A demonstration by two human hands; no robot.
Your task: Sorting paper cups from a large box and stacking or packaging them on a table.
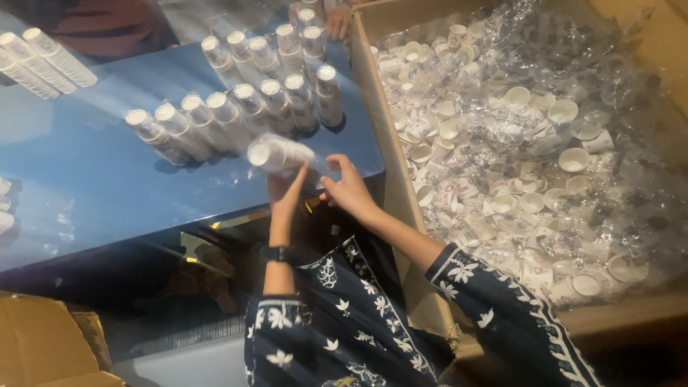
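Left hand (287, 188) clamps a wrapped cup stack (279, 153) lying sideways, mouth pointing left, above the blue worktop (86, 179); right hand (349, 190) beside it, fingers loosely apart.

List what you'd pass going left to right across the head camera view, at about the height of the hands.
Blue table → left hand, fingers on a wrapped sleeve of paper cups → right hand → side wall of the cardboard box → loose white cups and clear plastic wrap inside it.
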